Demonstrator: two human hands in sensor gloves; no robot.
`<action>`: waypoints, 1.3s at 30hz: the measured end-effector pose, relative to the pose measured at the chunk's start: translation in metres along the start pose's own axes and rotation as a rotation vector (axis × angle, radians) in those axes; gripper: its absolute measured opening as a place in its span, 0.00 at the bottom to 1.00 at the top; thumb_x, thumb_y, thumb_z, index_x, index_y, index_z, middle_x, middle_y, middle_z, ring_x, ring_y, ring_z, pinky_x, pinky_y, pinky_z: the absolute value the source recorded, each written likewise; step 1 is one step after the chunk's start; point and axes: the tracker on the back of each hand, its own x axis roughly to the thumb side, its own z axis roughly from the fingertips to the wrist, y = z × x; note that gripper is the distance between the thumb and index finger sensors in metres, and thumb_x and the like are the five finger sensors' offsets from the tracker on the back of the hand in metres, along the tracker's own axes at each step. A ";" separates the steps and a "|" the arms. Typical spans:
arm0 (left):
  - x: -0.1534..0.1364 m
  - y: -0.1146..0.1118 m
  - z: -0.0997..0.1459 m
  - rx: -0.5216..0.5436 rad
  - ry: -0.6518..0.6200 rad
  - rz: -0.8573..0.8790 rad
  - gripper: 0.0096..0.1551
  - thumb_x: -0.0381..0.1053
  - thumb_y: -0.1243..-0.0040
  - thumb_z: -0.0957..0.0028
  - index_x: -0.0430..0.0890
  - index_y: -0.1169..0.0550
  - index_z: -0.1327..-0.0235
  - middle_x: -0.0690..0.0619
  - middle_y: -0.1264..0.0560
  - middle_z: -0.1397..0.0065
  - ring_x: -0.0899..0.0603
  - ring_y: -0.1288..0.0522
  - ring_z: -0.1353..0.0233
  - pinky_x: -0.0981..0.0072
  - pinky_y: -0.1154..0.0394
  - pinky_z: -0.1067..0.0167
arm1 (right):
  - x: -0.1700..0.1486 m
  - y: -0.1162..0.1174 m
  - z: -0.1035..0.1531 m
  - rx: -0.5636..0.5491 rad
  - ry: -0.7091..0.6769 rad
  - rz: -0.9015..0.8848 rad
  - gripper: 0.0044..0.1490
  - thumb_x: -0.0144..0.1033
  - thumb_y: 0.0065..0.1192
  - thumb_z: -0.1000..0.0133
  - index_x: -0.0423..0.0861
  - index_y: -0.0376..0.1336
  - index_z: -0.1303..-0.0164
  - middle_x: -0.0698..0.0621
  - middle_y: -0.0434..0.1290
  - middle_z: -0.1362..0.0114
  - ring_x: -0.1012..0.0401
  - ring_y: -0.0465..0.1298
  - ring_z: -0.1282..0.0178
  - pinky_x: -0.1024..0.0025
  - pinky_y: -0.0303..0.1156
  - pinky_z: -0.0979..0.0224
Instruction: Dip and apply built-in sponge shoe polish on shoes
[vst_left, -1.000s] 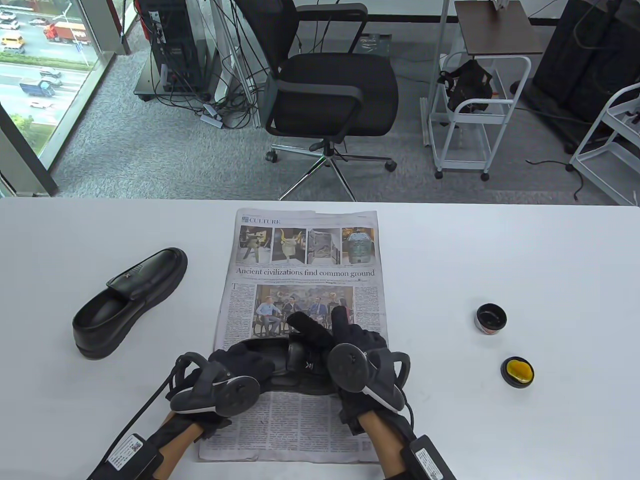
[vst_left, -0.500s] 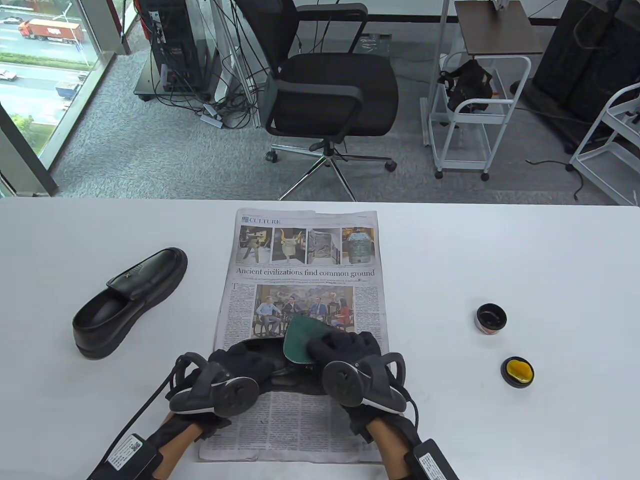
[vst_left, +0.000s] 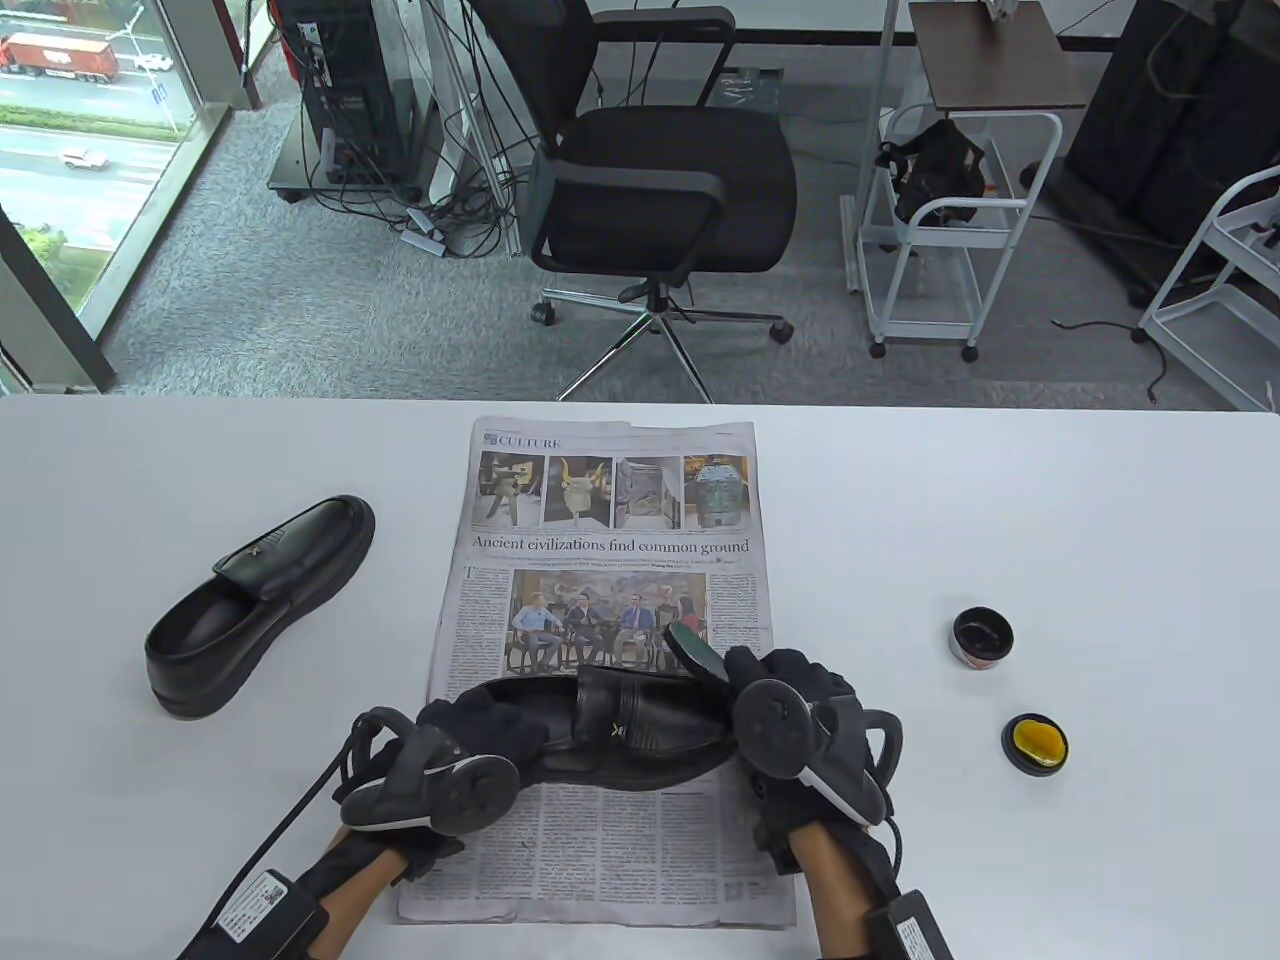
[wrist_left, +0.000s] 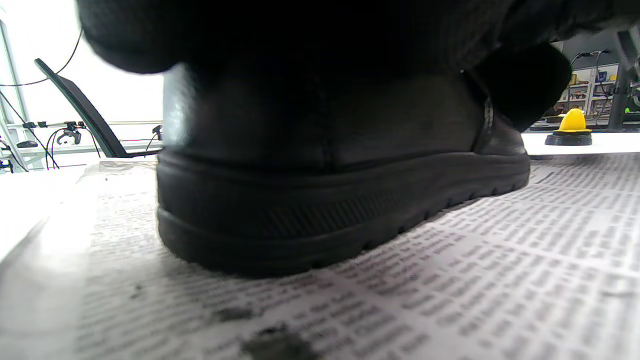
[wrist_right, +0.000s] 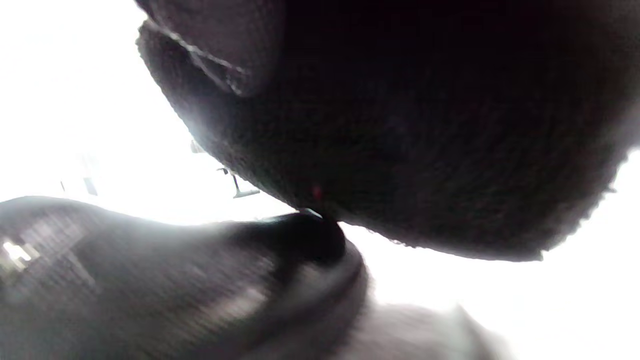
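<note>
A black loafer (vst_left: 640, 725) lies on a newspaper (vst_left: 610, 500), toe to the right. My left hand (vst_left: 480, 722) grips its heel; the left wrist view shows the heel (wrist_left: 320, 165) close up under my fingers. My right hand (vst_left: 750, 675) is at the toe and holds an oval pad (vst_left: 690, 643), green side up, against the toe's far edge. In the right wrist view my dark fingers (wrist_right: 400, 125) sit right above the shiny toe (wrist_right: 200, 280). An open polish tin (vst_left: 982, 637) and its lid with a yellow sponge (vst_left: 1035, 742) stand to the right.
The second black loafer (vst_left: 255, 605) lies on the white table (vst_left: 1000, 500) to the left of the newspaper. The yellow sponge lid also shows in the left wrist view (wrist_left: 570, 131). An office chair (vst_left: 660, 190) stands behind the table.
My right hand has slid right with the pad, from over the shoe's middle to the toe. The pad has turned its green side up. My left hand has stayed on the heel.
</note>
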 end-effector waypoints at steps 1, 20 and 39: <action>0.000 0.000 0.000 0.000 0.000 0.000 0.24 0.59 0.46 0.39 0.48 0.22 0.37 0.48 0.19 0.39 0.39 0.28 0.36 0.47 0.25 0.49 | 0.009 -0.001 0.001 -0.014 -0.025 -0.037 0.28 0.35 0.64 0.50 0.47 0.69 0.37 0.42 0.75 0.42 0.47 0.77 0.48 0.37 0.67 0.34; 0.000 0.000 -0.002 -0.009 0.013 0.012 0.27 0.60 0.46 0.39 0.47 0.22 0.35 0.47 0.19 0.38 0.38 0.28 0.35 0.46 0.25 0.49 | 0.050 0.027 0.006 0.306 -0.330 0.244 0.26 0.34 0.70 0.54 0.51 0.71 0.43 0.44 0.72 0.39 0.43 0.73 0.37 0.33 0.62 0.28; 0.000 -0.001 -0.002 -0.008 0.009 0.007 0.27 0.60 0.47 0.39 0.47 0.23 0.35 0.47 0.19 0.38 0.38 0.29 0.35 0.46 0.25 0.49 | 0.063 0.025 0.014 -0.131 -0.282 0.143 0.26 0.36 0.63 0.50 0.48 0.67 0.39 0.42 0.70 0.37 0.45 0.74 0.42 0.34 0.62 0.31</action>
